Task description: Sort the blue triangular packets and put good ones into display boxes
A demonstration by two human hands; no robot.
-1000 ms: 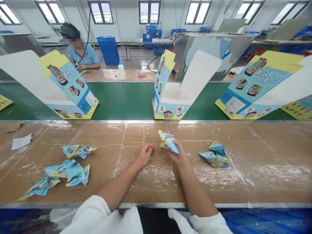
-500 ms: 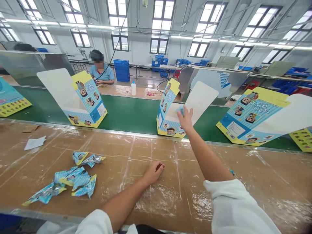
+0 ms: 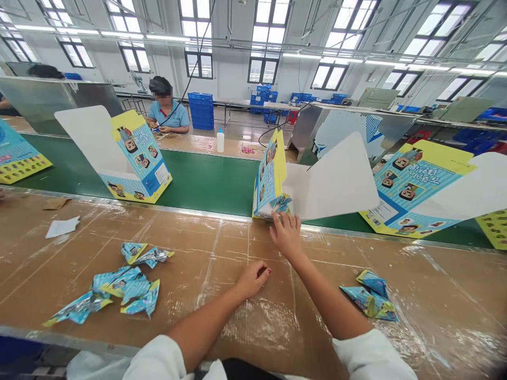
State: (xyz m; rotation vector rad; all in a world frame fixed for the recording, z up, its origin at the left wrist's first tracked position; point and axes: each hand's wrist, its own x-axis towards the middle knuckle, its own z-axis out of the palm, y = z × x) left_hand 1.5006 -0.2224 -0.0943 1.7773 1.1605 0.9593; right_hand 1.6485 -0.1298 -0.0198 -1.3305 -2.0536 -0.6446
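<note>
A printed carton (image 3: pixel 266 182) in blue and yellow stands on the green belt ahead of me, tilted, its mouth facing me and its white flap (image 3: pixel 344 179) hanging to the right. My right hand (image 3: pixel 287 235) has its fingers hooked over the carton's low front edge; the thumb is hidden. A foil packet (image 3: pixel 282 202) shows inside, just beyond the fingertips. My left hand (image 3: pixel 254 278) rests on the brown table with fingers curled and nothing seen in them. Several foil packets (image 3: pixel 127 285) lie to its left, and more blue packets (image 3: pixel 372 298) lie beside my right forearm.
Another open carton (image 3: pixel 138 158) stands left on the green belt (image 3: pixel 209 179), and one more (image 3: pixel 415 184) stands right. White paper (image 3: pixel 62 227) lies on the table's left. Across the belt are a white bottle (image 3: pixel 220 140) and a seated co-worker (image 3: pixel 168 113).
My right hand has drawn back from inside the carton to its front edge, leaving a packet inside. The carton has tilted and its flap swung lower right. My left hand has stayed put.
</note>
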